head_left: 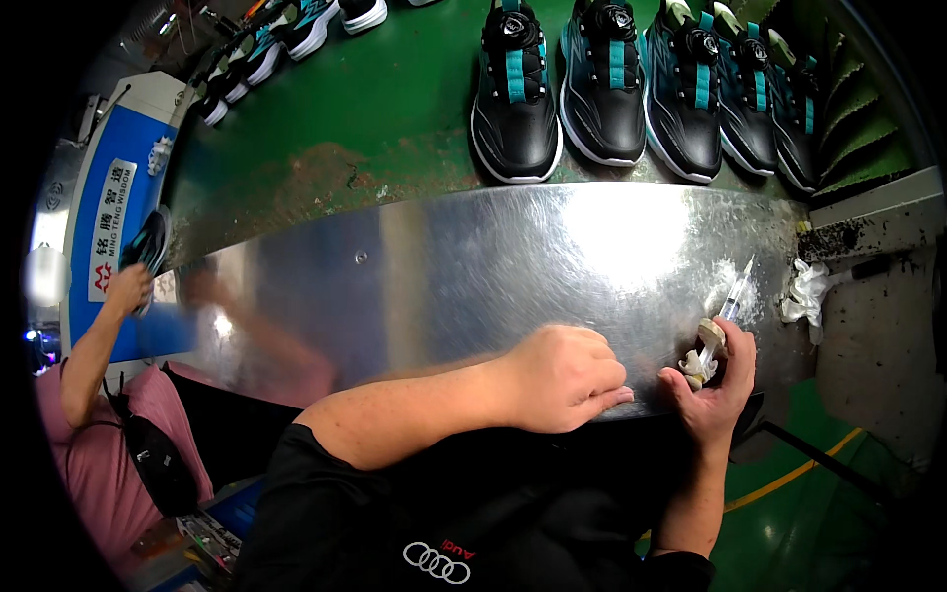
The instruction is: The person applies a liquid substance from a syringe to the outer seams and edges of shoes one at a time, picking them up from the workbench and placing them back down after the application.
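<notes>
My right hand (pixel 728 387) is curled round the wrapped end of a syringe (pixel 731 302), its thumb on one side and its fingers on the other. Dirty whitish wrapping covers the syringe's grip and plunger end; its thin tip points away from me over the metal tabletop (pixel 473 257). A whitish smear marks the metal around that tip. My left hand (pixel 572 383) is closed over the table's near edge, fingers folded under and the thumb side toward the right hand. Whatever those fingers might hold is hidden.
Several black shoes with teal straps (pixel 516 109) stand on the green surface beyond the metal. More shoes (pixel 311 30) line the far left. A crumpled white tissue (pixel 807 293) lies at the right. On the left a co-worker's hand (pixel 129 290) holds a shoe (pixel 148 242) beside a blue-and-white machine.
</notes>
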`<state>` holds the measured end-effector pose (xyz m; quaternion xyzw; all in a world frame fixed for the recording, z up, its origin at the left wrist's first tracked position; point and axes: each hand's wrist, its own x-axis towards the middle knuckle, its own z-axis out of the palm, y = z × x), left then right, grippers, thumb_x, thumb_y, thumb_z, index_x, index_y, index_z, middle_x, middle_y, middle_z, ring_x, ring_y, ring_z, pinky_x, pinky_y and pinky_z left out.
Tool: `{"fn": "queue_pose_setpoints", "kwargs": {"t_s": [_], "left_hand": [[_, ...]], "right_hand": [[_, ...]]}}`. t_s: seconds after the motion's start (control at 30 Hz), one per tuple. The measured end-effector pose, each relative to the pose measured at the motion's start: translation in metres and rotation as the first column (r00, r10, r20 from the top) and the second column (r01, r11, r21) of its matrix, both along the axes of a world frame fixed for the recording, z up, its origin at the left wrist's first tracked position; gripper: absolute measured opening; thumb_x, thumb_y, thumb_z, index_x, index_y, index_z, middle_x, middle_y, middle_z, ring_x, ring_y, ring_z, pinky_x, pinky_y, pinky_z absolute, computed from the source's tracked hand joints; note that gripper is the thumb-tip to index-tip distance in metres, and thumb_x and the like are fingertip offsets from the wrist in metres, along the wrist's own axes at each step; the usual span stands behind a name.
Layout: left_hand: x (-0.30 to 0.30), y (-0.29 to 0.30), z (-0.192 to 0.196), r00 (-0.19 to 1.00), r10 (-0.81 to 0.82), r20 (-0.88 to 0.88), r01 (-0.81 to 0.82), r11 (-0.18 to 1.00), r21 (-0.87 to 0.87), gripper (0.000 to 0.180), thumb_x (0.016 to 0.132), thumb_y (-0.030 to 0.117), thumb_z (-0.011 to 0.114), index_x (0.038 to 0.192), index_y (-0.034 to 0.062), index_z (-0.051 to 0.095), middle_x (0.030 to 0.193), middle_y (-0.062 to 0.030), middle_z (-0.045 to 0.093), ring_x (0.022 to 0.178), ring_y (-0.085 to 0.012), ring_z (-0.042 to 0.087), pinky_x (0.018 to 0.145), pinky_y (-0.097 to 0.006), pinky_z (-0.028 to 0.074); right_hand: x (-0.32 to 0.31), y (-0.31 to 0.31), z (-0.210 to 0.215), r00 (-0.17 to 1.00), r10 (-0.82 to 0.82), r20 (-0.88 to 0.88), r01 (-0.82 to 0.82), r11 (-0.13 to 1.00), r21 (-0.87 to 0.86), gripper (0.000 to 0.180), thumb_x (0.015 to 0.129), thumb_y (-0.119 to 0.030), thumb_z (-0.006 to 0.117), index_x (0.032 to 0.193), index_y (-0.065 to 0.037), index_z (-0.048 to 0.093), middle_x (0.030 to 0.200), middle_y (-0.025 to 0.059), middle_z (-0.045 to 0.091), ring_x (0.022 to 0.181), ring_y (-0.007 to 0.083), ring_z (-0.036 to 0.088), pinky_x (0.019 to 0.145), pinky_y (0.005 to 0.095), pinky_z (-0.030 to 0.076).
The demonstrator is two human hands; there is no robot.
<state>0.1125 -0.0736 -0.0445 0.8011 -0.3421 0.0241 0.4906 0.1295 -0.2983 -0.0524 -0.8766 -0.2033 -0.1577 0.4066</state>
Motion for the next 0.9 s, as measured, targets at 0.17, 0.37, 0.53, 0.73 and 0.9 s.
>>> {"fn": "queue_pose_setpoints", "kwargs": {"t_s": [0.17,0.37,0.53,0.73,0.9], "left_hand": [[0.002,0.0,0.002,0.999,-0.013,-0.035,0.016,0.996,0.089,0.026,0.081,0.019,0.062,0.061,0.0075,0.05,0.059,-0.0084,0.051,0.059,-0.0278,0.053,0.057,-0.039,0.044],[-0.001,0.002,-0.007,0.998,0.062,-0.024,-0.064,0.993,-0.099,0.013,0.082,0.014,0.062,0.074,0.0044,0.058,0.066,-0.0111,0.054,0.063,-0.0292,0.052,0.059,-0.038,0.044],[0.01,0.023,0.023,0.829,0.102,-0.549,-0.238,0.954,-0.182,0.021,0.085,0.01,0.062,0.103,0.002,0.056,0.084,-0.0031,0.057,0.078,-0.0121,0.058,0.069,-0.027,0.047],[0.017,0.184,0.035,0.588,0.368,-0.721,-0.795,0.431,-0.428,0.012,0.092,0.013,0.048,0.096,0.0028,0.051,0.087,-0.012,0.056,0.082,-0.0251,0.061,0.069,-0.032,0.051],[-0.068,0.374,0.008,0.124,0.83,-0.545,-0.987,0.045,-0.155,0.051,0.086,0.024,0.061,0.125,0.0025,0.037,0.102,-0.0155,0.047,0.085,-0.0297,0.055,0.074,-0.038,0.052]], "right_hand": [[0.0,-0.003,-0.003,0.999,-0.006,-0.033,0.008,0.999,0.043,0.067,0.06,-0.031,0.085,0.11,0.001,0.053,0.088,0.0102,0.051,0.075,0.0217,0.049,0.067,0.0304,0.042],[-0.001,-0.002,-0.002,0.994,0.016,-0.108,-0.007,0.997,0.08,0.067,0.062,-0.032,0.084,0.111,0.002,0.052,0.091,0.0089,0.048,0.079,0.0205,0.048,0.071,0.0298,0.042],[-0.004,-0.002,0.001,0.996,0.019,-0.084,-0.011,0.995,0.102,0.067,0.065,-0.032,0.082,0.113,0.002,0.05,0.093,0.0102,0.048,0.082,0.0228,0.049,0.075,0.0313,0.042],[-0.002,-0.001,0.004,1.0,0.028,-0.013,-0.027,0.996,0.089,0.065,0.065,-0.033,0.081,0.111,0.002,0.052,0.089,0.0124,0.049,0.078,0.0257,0.05,0.071,0.033,0.042],[-0.001,0.0,0.006,0.999,0.031,-0.007,-0.03,0.994,0.103,0.063,0.063,-0.034,0.081,0.108,0.002,0.054,0.088,0.0131,0.052,0.076,0.0267,0.05,0.067,0.0341,0.042]]}}
